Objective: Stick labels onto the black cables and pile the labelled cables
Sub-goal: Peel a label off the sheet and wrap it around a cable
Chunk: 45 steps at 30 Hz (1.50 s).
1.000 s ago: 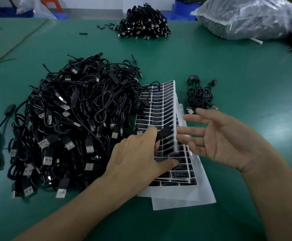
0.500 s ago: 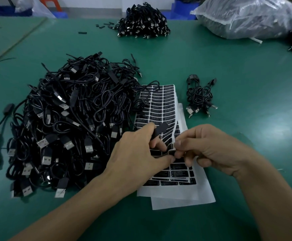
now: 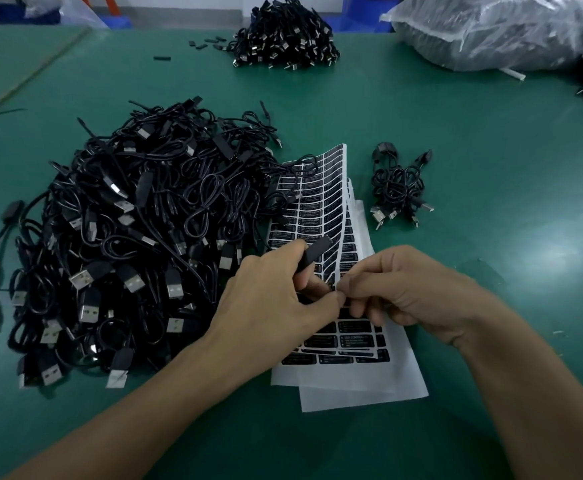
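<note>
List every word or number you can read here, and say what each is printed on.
"LED CONTROLLER": the top line on the black labels of the label sheet.
Smaller lines under it on each label: too small to read.
USB plugs in the cable pile: no legible marking.
Black cable block held in the left hand: no text visible.

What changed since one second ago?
The right hand, open a second ago, curled its fingers and now pinches at the label sheet beside the left hand. The left hand kept holding the black cable part; the big cable pile and small cable pile stayed.
</note>
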{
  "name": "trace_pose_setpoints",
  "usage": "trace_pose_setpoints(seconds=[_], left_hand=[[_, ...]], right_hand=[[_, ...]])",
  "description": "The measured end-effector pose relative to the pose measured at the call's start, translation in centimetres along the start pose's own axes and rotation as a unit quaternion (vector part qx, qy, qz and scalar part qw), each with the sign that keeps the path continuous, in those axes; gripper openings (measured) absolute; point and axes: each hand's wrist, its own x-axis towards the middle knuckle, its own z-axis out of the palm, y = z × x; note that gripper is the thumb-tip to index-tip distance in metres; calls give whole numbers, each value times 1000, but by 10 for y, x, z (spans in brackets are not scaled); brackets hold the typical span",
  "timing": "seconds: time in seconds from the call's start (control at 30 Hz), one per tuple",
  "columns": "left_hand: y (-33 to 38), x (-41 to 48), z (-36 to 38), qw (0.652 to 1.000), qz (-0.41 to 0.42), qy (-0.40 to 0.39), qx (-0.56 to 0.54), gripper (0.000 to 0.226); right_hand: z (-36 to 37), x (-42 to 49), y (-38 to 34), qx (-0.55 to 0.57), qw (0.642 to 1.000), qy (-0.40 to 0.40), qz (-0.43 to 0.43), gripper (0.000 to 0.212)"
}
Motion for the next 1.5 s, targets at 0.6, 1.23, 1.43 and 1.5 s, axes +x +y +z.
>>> trace_pose_setpoints(seconds=[0.6,1.23,1.43,1.5], left_hand=[[-5,8,-6,998,-25,-36,-50,42],[3,14,-16,974,-64,64,-207,37],[-6,19,-11,965,-116,67,-226,39],[-7,19,-11,968,-110,73,-215,38]], right_hand=[[-3,3,4,-10,1000,6,1,17],[3,13,14,-202,952,223,-51,35],[15,4,7,-218,862,336,-311,19],[22,1,5,-279,839,304,-354,10]])
